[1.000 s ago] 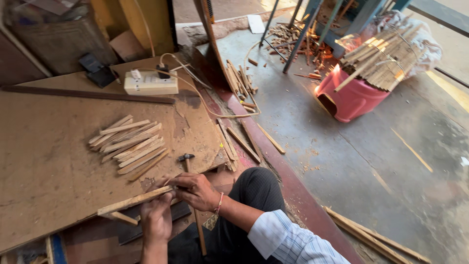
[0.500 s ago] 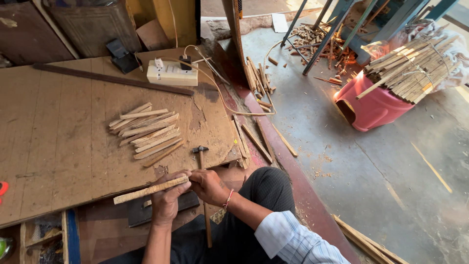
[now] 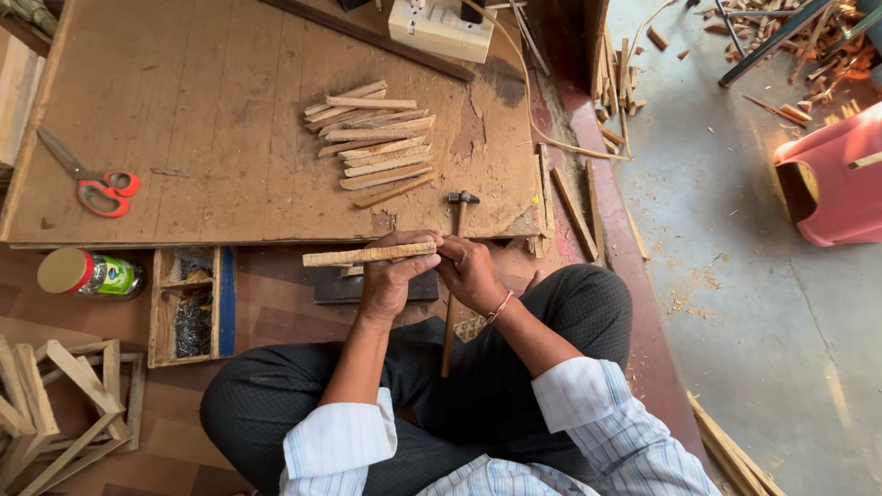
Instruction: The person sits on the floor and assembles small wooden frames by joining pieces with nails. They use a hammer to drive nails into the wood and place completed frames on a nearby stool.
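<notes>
**Both hands on one wooden strip at the edge of the board**

Worn plywood forms the low work surface (image 3: 184, 119), laid on a reddish floor, and the person sits cross-legged at its near edge in dark trousers and a striped shirt. Held level between the two hands is a thin wooden strip (image 3: 369, 255), just in front of the surface's edge and above a dark flat block (image 3: 335, 287) on the floor. The left hand (image 3: 390, 276) wraps the strip's right half from below, fingers curled up over it, so its grip is closed on the wood. The right hand (image 3: 469, 271) meets the strip's right end with fingers bent in; its grip looks closed on that end, though the left hand's fingers hide the exact contact.

Just beyond the hands, a small hammer (image 3: 457, 241) lies with its head on the surface and its long handle running back toward the lap. Farther up sits a loose stack of cut wooden strips (image 3: 372, 142), well apart from the hands. Red-handled scissors (image 3: 96, 182) lie at the far left of the surface. On the floor to the left are a capped jar (image 3: 87, 274) on its side and an open wooden box of small nails (image 3: 193, 305). A white power strip (image 3: 441, 29) rests at the surface's far edge.
</notes>
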